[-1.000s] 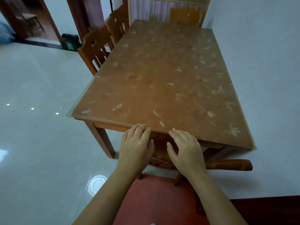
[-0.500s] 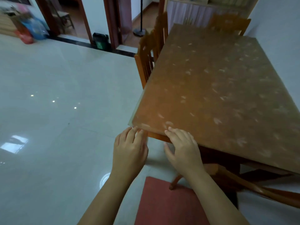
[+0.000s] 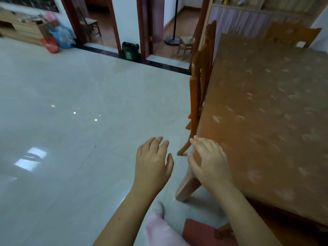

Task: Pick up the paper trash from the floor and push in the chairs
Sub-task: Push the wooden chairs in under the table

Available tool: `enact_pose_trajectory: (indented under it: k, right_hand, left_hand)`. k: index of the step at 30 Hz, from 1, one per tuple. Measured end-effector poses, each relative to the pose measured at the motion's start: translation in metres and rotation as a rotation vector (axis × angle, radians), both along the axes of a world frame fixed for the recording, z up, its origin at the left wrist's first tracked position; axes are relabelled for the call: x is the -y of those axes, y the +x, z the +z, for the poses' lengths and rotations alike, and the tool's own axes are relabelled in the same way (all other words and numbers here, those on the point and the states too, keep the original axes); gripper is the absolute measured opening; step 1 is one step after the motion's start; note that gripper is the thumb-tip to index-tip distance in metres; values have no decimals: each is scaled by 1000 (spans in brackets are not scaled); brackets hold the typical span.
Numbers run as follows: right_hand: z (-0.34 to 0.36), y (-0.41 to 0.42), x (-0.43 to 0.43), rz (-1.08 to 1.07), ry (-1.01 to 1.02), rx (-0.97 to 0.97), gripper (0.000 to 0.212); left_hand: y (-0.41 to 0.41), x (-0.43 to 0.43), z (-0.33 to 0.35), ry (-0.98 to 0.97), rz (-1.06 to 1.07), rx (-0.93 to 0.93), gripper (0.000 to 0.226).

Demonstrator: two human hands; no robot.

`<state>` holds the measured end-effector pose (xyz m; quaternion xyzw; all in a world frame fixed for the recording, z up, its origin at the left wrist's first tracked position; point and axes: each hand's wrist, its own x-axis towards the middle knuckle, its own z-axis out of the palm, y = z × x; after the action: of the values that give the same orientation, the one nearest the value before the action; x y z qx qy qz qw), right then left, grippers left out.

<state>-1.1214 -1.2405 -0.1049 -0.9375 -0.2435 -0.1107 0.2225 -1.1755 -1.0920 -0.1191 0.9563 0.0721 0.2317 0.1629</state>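
Left hand point(image 3: 152, 162): fingers relaxed and spread, holding nothing, above the floor point(image 3: 71, 139). Right hand point(image 3: 211, 162): fingers straight, empty, over the table point(image 3: 266, 121) corner. Side chairs point(image 3: 197, 96) stand just beyond its fingertips, against the table edge

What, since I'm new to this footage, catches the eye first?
Two bare hands fill the middle foreground: the left hand is spread open above the pale, shiny floor, and the right hand is open at the near corner of the big wooden table. Along its floor-side edge, wooden chairs stand tucked in close.
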Motion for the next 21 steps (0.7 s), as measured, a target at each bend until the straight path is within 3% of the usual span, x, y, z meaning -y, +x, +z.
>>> enact_pose_trajectory:
  k: [13, 21]
  right_hand:
    - [21, 201, -113, -119, 68, -13, 36]
    - [14, 323, -196, -185, 73, 117, 45]
  left_hand:
    - [219, -117, 24, 29, -120, -2, 36]
    - [355, -198, 13, -7, -209, 0, 36]
